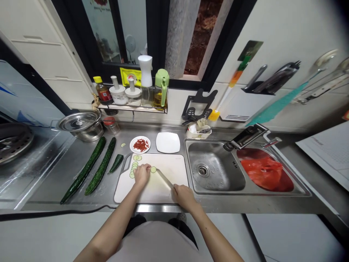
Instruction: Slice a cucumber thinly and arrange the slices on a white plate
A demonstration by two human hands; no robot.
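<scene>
A white cutting board [169, 171] lies on the steel counter in front of me. My left hand [141, 174] rests on it with fingers curled down over a piece of cucumber, next to a row of green cucumber slices [134, 165]. One more slice [153, 169] lies just right of my fingertips. My right hand [184, 195] is closed round the handle of a knife [164, 178], whose blade points up and left toward the slice.
Two whole cucumbers [94, 165] and a cucumber end [116, 163] lie left of the board. Behind it sit a plate of red chopped bits [140, 145] and a white dish [168, 142]. A sink [215, 167] with a red basin [263, 173] is at right, a steel pot [80, 124] at back left.
</scene>
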